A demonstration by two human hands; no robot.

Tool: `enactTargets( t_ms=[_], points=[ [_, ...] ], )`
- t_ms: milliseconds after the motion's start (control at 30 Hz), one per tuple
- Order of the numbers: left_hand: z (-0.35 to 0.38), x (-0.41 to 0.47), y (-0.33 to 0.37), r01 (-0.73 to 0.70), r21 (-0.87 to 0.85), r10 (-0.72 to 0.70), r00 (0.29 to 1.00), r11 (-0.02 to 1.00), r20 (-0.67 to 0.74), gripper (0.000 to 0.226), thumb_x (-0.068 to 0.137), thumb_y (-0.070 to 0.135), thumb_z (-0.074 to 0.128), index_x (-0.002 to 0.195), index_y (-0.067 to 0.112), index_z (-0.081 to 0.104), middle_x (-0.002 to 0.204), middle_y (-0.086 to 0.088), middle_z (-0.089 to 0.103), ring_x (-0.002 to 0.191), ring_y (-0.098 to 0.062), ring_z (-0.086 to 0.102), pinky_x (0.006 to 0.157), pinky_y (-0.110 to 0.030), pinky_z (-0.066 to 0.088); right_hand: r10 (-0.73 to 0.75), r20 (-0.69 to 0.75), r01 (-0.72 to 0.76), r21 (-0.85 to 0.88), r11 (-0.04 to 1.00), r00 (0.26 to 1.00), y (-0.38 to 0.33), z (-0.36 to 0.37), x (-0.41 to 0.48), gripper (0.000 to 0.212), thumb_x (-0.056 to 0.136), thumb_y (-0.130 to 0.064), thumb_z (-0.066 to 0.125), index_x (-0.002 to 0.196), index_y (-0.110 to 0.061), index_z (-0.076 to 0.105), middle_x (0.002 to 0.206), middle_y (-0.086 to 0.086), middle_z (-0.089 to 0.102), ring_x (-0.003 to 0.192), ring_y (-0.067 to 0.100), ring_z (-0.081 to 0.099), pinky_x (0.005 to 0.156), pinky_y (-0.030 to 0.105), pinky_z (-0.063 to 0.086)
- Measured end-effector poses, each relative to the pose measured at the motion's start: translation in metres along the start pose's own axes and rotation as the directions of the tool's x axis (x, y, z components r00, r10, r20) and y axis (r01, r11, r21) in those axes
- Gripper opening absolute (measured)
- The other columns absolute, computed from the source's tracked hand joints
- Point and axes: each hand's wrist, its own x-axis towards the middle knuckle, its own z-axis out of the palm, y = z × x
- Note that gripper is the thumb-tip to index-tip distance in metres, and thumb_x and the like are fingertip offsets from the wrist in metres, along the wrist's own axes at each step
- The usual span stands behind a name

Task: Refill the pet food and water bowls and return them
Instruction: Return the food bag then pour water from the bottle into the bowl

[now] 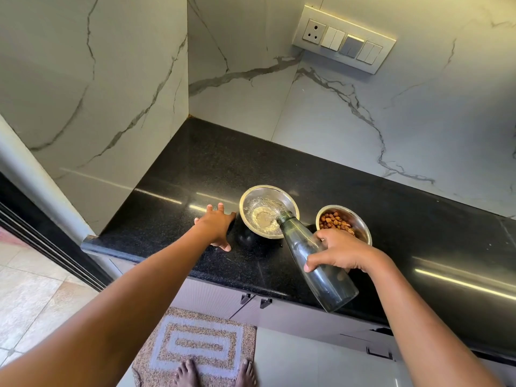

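Observation:
Two steel bowls stand on the black counter point(195, 169). Water lies in the left bowl point(252, 196). The right bowl point(360, 219) holds brown kibble. My right hand point(340, 251) grips a dark glass bottle point(315, 261), tilted with its mouth over the water bowl's near rim. My left hand point(216, 227) rests on the counter with fingers spread, just left of the water bowl. A small dark cap-like thing point(245, 237) lies in front of the water bowl.
Marble walls close the counter's back and left side, with a switch panel point(344, 39) on the back wall. Cabinet fronts with handles point(255, 300) sit under the counter. A patterned mat point(195, 347) lies on the floor beneath my bare feet.

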Motion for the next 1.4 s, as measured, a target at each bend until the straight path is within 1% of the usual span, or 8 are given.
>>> enactTargets(
  t_ms=[133, 367, 633, 867, 967, 1167, 1267, 1400],
  points=[
    [0.0, 0.001, 0.0, 0.005, -0.004, -0.005, 1.0, 1.0, 0.001, 0.118, 0.075, 0.045, 0.087, 0.164, 0.028, 0.012, 0.171, -0.019, -0.002, 0.155, -0.051, -0.001, 0.114, -0.073, 0.03, 0.002, -0.001, -0.002, 0.018, 1.0, 1.0, -0.003, -0.003, 0.002, 0.062, 0.053, -0.055, 0.091, 0.105, -0.03, 0.067, 0.099, 0.0, 0.076, 0.086, 0.018, 0.077, 0.052, 0.027, 0.059],
    [0.002, 0.002, -0.001, 0.007, -0.013, -0.007, 1.0, 1.0, -0.001, 0.118, 0.074, 0.044, 0.088, 0.163, 0.028, 0.013, 0.171, -0.019, -0.002, 0.155, -0.051, 0.0, 0.113, -0.073, 0.03, 0.009, -0.009, -0.009, 0.033, 0.999, 1.0, -0.004, -0.011, 0.002, 0.063, 0.054, -0.053, 0.091, 0.107, -0.027, 0.067, 0.102, 0.003, 0.076, 0.088, 0.022, 0.077, 0.058, 0.038, 0.066],
    [0.003, 0.005, -0.003, 0.002, -0.021, -0.002, 1.0, 1.0, -0.004, 0.119, 0.074, 0.044, 0.088, 0.164, 0.029, 0.011, 0.171, -0.019, -0.003, 0.155, -0.051, -0.001, 0.113, -0.075, 0.029, 0.026, -0.015, -0.025, 0.041, 0.999, 1.0, -0.001, -0.011, 0.0, 0.059, 0.055, -0.051, 0.091, 0.104, -0.028, 0.068, 0.102, 0.003, 0.074, 0.089, 0.022, 0.076, 0.054, 0.033, 0.062],
    [0.001, 0.002, -0.002, -0.005, -0.019, 0.005, 1.0, 1.0, 0.003, 0.118, 0.074, 0.043, 0.088, 0.164, 0.029, 0.012, 0.171, -0.021, -0.002, 0.154, -0.052, 0.0, 0.114, -0.073, 0.029, 0.026, -0.007, -0.026, 0.027, 0.999, 1.0, -0.002, -0.006, -0.003, 0.062, 0.056, -0.053, 0.091, 0.107, -0.028, 0.067, 0.106, 0.004, 0.072, 0.091, 0.023, 0.075, 0.055, 0.033, 0.063],
    [-0.001, 0.0, -0.001, -0.011, -0.015, 0.011, 1.0, 1.0, 0.005, 0.117, 0.076, 0.043, 0.087, 0.164, 0.028, 0.012, 0.171, -0.02, -0.002, 0.154, -0.052, 0.0, 0.115, -0.072, 0.029, 0.027, -0.015, -0.027, 0.046, 0.999, 1.0, 0.0, -0.003, -0.003, 0.063, 0.055, -0.053, 0.091, 0.108, -0.028, 0.067, 0.106, 0.003, 0.074, 0.09, 0.023, 0.076, 0.057, 0.036, 0.065],
    [-0.002, -0.003, 0.0, -0.013, -0.008, 0.013, 1.0, 1.0, 0.017, 0.116, 0.079, 0.044, 0.085, 0.164, 0.026, 0.009, 0.171, -0.02, -0.005, 0.155, -0.05, -0.002, 0.116, -0.071, 0.028, 0.013, -0.105, -0.002, 0.1, 0.995, 0.994, 0.006, 0.009, 0.004, 0.063, 0.051, -0.057, 0.091, 0.103, -0.034, 0.064, 0.101, -0.005, 0.072, 0.087, 0.015, 0.074, 0.054, 0.027, 0.06],
    [-0.005, -0.004, -0.001, -0.026, -0.008, 0.026, 0.999, 1.0, 0.022, 0.116, 0.078, 0.044, 0.085, 0.164, 0.025, 0.009, 0.171, -0.021, -0.004, 0.155, -0.051, -0.002, 0.118, -0.069, 0.027, -0.009, -0.205, 0.036, 0.129, 0.991, 0.979, 0.006, 0.022, 0.01, 0.067, 0.047, -0.06, 0.09, 0.103, -0.035, 0.063, 0.097, -0.008, 0.072, 0.087, 0.01, 0.071, 0.068, 0.031, 0.059],
    [-0.006, -0.003, -0.002, -0.031, 0.011, 0.03, 0.999, 0.999, 0.03, 0.119, 0.077, 0.046, 0.085, 0.165, 0.024, 0.007, 0.17, -0.023, -0.005, 0.154, -0.052, 0.0, 0.119, -0.067, 0.027, -0.002, -0.297, 0.068, 0.211, 0.975, 0.955, 0.006, 0.044, 0.016, 0.083, 0.046, -0.058, 0.09, 0.119, -0.034, 0.059, 0.109, -0.008, 0.07, 0.102, 0.014, 0.067, 0.088, 0.042, 0.06]
  ],
)
